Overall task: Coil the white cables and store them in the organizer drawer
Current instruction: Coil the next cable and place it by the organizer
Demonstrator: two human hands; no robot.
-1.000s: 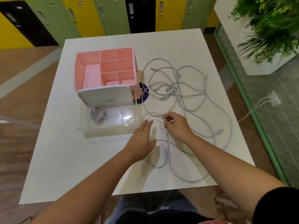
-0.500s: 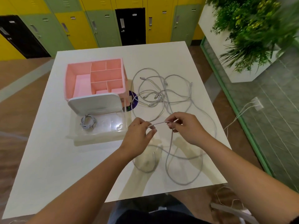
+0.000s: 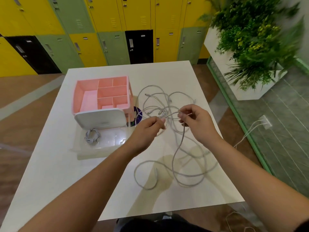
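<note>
Two bare hands work above a white square table, a thin white cable stretched between them. The left hand pinches one end of the strand between thumb and fingertips; the right hand, at three o'clock from it, pinches the same strand a short way along. From the right hand the cable drops to the tabletop and trails in wide loose loops toward six o'clock, near the table's front edge. It looks light, limp and smooth: it should bend into a coil without effort but may spring open or slip if let go, so the sensible grip is near the plug end, with slack fed in loop by loop. At nine o'clock from the hands a clear plastic drawer stands pulled out, one small coiled white cable already lying inside at its left. Behind it rises the pink plastic desk organizer with open compartments and a white front panel. At twelve o'clock from the hands a tangle of more white cables lies on the table, apparently yet to be coiled. Beyond stand yellow, green and black lockers
</note>
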